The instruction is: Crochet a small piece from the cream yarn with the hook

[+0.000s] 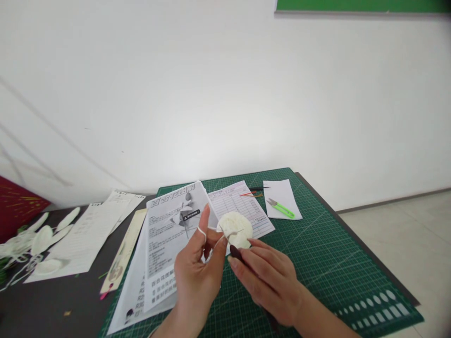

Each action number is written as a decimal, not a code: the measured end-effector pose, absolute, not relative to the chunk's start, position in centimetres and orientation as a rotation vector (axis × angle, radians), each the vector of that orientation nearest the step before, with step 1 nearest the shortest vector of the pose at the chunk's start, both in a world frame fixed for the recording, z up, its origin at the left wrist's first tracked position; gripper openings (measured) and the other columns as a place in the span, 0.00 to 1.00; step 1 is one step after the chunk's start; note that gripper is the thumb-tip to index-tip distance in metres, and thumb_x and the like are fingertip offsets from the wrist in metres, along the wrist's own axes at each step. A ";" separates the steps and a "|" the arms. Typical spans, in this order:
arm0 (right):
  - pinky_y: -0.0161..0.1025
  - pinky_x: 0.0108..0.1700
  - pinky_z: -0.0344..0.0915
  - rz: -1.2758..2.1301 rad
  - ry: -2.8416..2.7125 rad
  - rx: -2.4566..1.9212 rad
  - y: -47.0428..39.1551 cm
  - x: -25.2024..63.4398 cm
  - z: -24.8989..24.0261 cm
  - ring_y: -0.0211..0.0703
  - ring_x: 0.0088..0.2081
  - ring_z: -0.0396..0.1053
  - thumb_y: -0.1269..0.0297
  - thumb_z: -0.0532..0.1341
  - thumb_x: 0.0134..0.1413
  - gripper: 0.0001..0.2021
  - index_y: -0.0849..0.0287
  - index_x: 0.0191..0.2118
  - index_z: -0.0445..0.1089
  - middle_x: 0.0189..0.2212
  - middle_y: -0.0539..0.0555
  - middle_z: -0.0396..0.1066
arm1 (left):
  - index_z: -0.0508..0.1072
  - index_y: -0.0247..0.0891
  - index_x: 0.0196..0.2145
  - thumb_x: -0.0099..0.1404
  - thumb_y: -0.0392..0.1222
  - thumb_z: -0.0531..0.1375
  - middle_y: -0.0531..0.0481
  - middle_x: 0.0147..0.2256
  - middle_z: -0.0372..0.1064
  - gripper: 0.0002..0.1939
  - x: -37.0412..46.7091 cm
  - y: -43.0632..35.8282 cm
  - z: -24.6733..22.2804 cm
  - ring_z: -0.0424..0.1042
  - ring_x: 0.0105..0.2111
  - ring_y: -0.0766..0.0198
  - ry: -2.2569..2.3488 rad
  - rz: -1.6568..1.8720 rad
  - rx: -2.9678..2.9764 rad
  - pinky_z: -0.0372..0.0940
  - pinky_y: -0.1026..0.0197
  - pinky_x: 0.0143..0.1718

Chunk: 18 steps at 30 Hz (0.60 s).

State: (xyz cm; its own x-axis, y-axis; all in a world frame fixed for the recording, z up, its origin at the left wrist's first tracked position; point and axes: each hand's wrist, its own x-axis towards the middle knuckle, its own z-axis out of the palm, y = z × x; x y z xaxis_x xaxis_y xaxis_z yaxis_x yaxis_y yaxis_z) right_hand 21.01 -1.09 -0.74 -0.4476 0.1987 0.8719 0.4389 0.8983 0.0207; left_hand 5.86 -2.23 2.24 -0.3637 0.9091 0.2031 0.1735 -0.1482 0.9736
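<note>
My left hand (199,267) has its index finger raised with white yarn (202,230) looped round it. Its thumb and other fingers pinch the yarn near the hook tip; any small worked piece there is too small to make out. In my right hand (271,277) is a crochet hook (236,253) with a dark handle, its tip pointing toward the left fingertips. Just behind both hands sits a cream-white ball of yarn (235,226), partly covered by the fingers.
A green cutting mat (310,253) carries printed sheets (160,244), a form (259,220) and green-handled thread snips (282,209) on white paper. At left lie white crocheted petals (42,239), handwritten sheets (82,239) and a cream strip (123,253). A wall stands behind.
</note>
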 end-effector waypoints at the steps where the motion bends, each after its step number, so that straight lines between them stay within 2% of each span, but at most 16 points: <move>1: 0.43 0.48 0.74 -0.284 -2.038 -0.461 -1.1 20.9 -0.8 0.44 0.36 0.76 0.74 0.53 0.61 0.13 0.69 0.42 0.74 0.33 0.61 0.79 | 0.76 0.39 0.25 0.55 0.34 0.64 0.56 0.24 0.70 0.03 6.0 -2.3 2.3 0.62 0.22 0.67 1.577 1.574 1.295 0.60 0.62 0.29; 4: 0.43 0.45 0.75 -0.171 -1.988 -0.446 -0.8 20.7 -1.4 0.47 0.38 0.76 0.72 0.52 0.62 0.13 0.71 0.45 0.73 0.33 0.63 0.78 | 0.76 0.40 0.27 0.55 0.34 0.62 0.57 0.24 0.70 0.03 6.1 -2.1 2.2 0.57 0.20 0.68 1.626 1.590 1.389 0.58 0.62 0.26; 6: 0.42 0.42 0.76 -0.061 -1.931 -0.416 -0.6 20.6 -1.6 0.47 0.38 0.75 0.74 0.54 0.60 0.13 0.71 0.46 0.71 0.33 0.64 0.78 | 0.76 0.39 0.28 0.55 0.33 0.62 0.57 0.25 0.71 0.04 6.0 -1.9 2.1 0.56 0.19 0.69 1.598 1.568 1.422 0.57 0.62 0.25; 8: 0.41 0.39 0.76 0.060 -1.867 -0.398 -0.6 20.6 -1.6 0.46 0.37 0.75 0.79 0.55 0.57 0.14 0.71 0.48 0.70 0.32 0.63 0.77 | 0.77 0.40 0.34 0.55 0.34 0.63 0.58 0.23 0.68 0.08 5.8 -1.8 2.0 0.57 0.20 0.69 1.571 1.533 1.402 0.57 0.63 0.25; 11: 0.40 0.34 0.74 0.230 -1.796 -0.428 -0.7 20.9 -1.2 0.44 0.34 0.74 0.83 0.57 0.53 0.18 0.65 0.49 0.69 0.32 0.60 0.76 | 0.74 0.40 0.45 0.55 0.37 0.64 0.61 0.20 0.62 0.18 5.4 -1.5 1.9 0.57 0.20 0.68 1.567 1.455 1.336 0.56 0.63 0.23; 13: 0.40 0.32 0.72 0.321 -1.763 -0.471 -0.8 21.2 -0.8 0.44 0.32 0.73 0.83 0.58 0.52 0.19 0.61 0.48 0.70 0.32 0.58 0.76 | 0.76 0.39 0.40 0.55 0.37 0.64 0.59 0.20 0.62 0.13 5.0 -1.4 2.1 0.58 0.19 0.68 1.563 1.372 1.342 0.55 0.63 0.23; 15: 0.41 0.31 0.70 0.426 -1.730 -0.512 -0.8 21.7 -0.6 0.43 0.31 0.71 0.82 0.58 0.52 0.17 0.60 0.46 0.71 0.31 0.57 0.75 | 0.75 0.39 0.28 0.54 0.37 0.64 0.56 0.20 0.66 0.01 4.6 -1.2 2.5 0.65 0.23 0.64 1.507 1.266 1.380 0.57 0.62 0.24; 17: 0.41 0.32 0.69 0.565 -1.683 -0.537 -0.7 22.2 -0.5 0.43 0.32 0.71 0.81 0.58 0.53 0.15 0.59 0.44 0.72 0.31 0.56 0.74 | 0.69 0.40 0.18 0.53 0.35 0.64 0.50 0.22 0.71 0.09 4.2 -1.0 3.0 0.72 0.36 0.54 1.406 1.161 1.400 0.62 0.61 0.32; 18: 0.42 0.32 0.69 0.638 -1.649 -0.545 -0.7 22.4 -0.6 0.44 0.32 0.71 0.79 0.58 0.54 0.14 0.58 0.43 0.73 0.31 0.56 0.74 | 0.68 0.41 0.17 0.53 0.34 0.64 0.48 0.23 0.73 0.10 4.1 -1.0 3.2 0.71 0.46 0.50 1.351 1.115 1.393 0.62 0.60 0.37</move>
